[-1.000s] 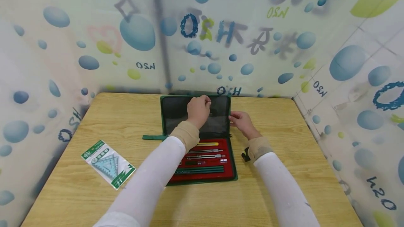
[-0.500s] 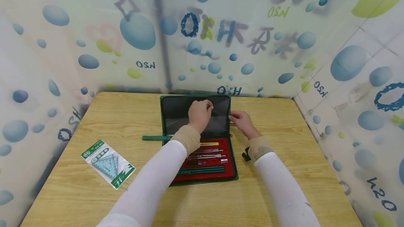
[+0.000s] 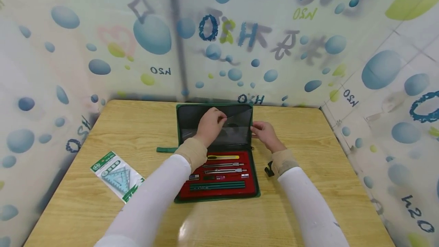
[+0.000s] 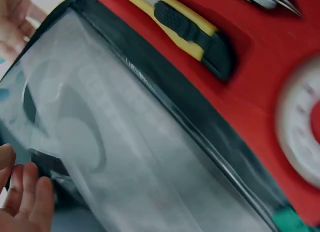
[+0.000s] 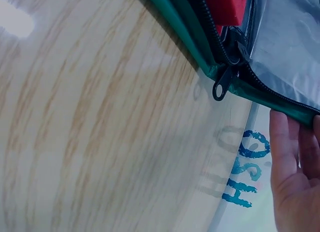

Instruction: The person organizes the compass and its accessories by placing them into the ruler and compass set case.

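A zip-up drawing-set case [image 3: 257,191] lies unfolded, its dark lid standing up at the back. My left hand [image 3: 210,125] pinches the upper edge of the clear plastic pocket [image 4: 130,142] inside the lid and draws it away from the lining. Behind the film shows a faint curved outline, too blurred to identify. My right hand [image 3: 265,133] grips the lid's right edge, thumb and fingers on the green border [image 5: 295,112]. The red tray holds a yellow utility knife [image 4: 187,32], compasses [image 3: 225,170], pencils [image 3: 217,185] and a sharpener [image 3: 245,176].
A packet of blue set squares [image 3: 118,178] lies left on the wooden table [image 3: 291,121]. A green strap [image 3: 166,149] sticks out left of the case. A white ring-shaped thing [image 4: 295,127] sits in the tray. Patterned walls stand behind and beside the table.
My left hand has shifted slightly left and pulled the clear pocket's edge outward, so more of the tray shows. The right hand has stayed at the lid's edge.
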Tool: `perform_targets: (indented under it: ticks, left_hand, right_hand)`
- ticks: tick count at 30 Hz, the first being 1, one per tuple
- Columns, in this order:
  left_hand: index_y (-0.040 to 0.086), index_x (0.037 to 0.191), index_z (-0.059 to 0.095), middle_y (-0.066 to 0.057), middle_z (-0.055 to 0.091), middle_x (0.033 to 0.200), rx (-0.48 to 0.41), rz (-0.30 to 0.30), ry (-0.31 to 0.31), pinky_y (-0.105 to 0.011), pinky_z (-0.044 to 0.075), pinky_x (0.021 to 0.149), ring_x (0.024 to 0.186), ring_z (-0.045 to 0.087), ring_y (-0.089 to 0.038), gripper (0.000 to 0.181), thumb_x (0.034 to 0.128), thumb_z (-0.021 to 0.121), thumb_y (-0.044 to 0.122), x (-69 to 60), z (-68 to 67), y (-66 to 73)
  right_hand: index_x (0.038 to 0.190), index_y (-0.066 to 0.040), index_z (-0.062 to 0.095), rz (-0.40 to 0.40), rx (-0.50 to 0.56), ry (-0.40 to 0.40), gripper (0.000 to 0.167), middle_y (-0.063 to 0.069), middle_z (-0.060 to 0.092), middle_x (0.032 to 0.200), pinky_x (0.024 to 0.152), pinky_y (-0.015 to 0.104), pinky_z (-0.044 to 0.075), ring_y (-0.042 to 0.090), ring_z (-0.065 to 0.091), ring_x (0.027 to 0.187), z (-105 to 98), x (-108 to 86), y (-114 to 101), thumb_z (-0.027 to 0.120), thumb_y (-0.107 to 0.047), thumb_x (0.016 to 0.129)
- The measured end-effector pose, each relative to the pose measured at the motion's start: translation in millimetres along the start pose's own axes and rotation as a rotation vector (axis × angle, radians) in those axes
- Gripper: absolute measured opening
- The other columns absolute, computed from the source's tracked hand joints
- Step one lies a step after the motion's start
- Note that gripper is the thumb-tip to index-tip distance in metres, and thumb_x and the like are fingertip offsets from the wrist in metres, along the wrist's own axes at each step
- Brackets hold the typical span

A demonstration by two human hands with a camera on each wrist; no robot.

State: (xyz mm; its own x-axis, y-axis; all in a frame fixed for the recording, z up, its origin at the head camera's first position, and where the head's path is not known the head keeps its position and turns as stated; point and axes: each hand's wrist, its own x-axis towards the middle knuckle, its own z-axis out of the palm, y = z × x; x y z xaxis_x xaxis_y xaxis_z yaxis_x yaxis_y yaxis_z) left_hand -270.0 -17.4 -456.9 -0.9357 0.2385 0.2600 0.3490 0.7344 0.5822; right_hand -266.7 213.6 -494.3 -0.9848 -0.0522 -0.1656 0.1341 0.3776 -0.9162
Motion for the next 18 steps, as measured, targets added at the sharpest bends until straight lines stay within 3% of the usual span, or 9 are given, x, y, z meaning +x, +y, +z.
perform_targets:
  ticks: [2, 6, 10, 14, 18]
  left_hand:
    - [0.012, 0.097, 0.072, -0.004, 0.061, 0.098, 0.026, -0.004, 0.001, -0.033, 0.051, 0.075, 0.084, 0.059, -0.018, 0.014, 0.092, 0.062, 0.021, -3.8, -10.0, -8.5]
    - [0.013, 0.095, 0.072, -0.004, 0.065, 0.096, 0.159, -0.027, -0.019, -0.035, 0.053, 0.071, 0.082, 0.061, -0.019, 0.013, 0.0908, 0.064, 0.022, -12.3, -33.4, -28.8]
    - [0.012, 0.095, 0.073, -0.005, 0.069, 0.094, 0.283, -0.042, -0.116, -0.038, 0.053, 0.072, 0.082, 0.063, -0.021, 0.018, 0.0856, 0.07, 0.027, -17.9, -51.0, -47.5]
    - [0.012, 0.098, 0.073, -0.005, 0.071, 0.092, 0.362, -0.026, -0.223, -0.041, 0.053, 0.075, 0.085, 0.063, -0.023, 0.026, 0.0797, 0.076, 0.031, -22.2, -57.4, -58.6]
    - [0.011, 0.096, 0.073, -0.007, 0.067, 0.091, 0.397, 0.006, -0.249, -0.044, 0.051, 0.078, 0.087, 0.061, -0.027, 0.026, 0.0777, 0.078, 0.029, -25.8, -56.1, -61.9]
  right_hand:
    - [0.126, 0.006, 0.055, -0.008, 0.011, -0.006, 0.031, 0.025, 0.056, 0.123, 0.091, 0.045, 0.05, 0.034, 0.057, 0.11, -1, 0.0, 1, 0.048, -0.006, 0.098]
    - [0.123, 0.007, 0.057, -0.063, 0.031, -0.008, 0.031, 0.023, 0.06, 0.118, 0.085, 0.042, 0.053, 0.03, 0.061, 0.104, -3, -2.2, 3, 0.051, -0.009, 0.097]
    - [0.121, 0.007, 0.058, -0.072, 0.027, 0.001, 0.03, 0.022, 0.061, 0.114, 0.084, 0.042, 0.054, 0.027, 0.062, 0.1, -4, -2.6, 5, 0.052, -0.01, 0.097]
    - [0.127, 0.007, 0.054, -0.017, 0.01, 0.006, 0.032, 0.025, 0.056, 0.123, 0.091, 0.045, 0.051, 0.033, 0.057, 0.111, -3, -0.1, 7, 0.048, -0.007, 0.098]
    - [0.131, 0.007, 0.05, 0.008, 0.009, 0.011, 0.035, 0.027, 0.053, 0.128, 0.093, 0.045, 0.049, 0.036, 0.053, 0.117, -2, 1.4, 8, 0.046, -0.007, 0.099]
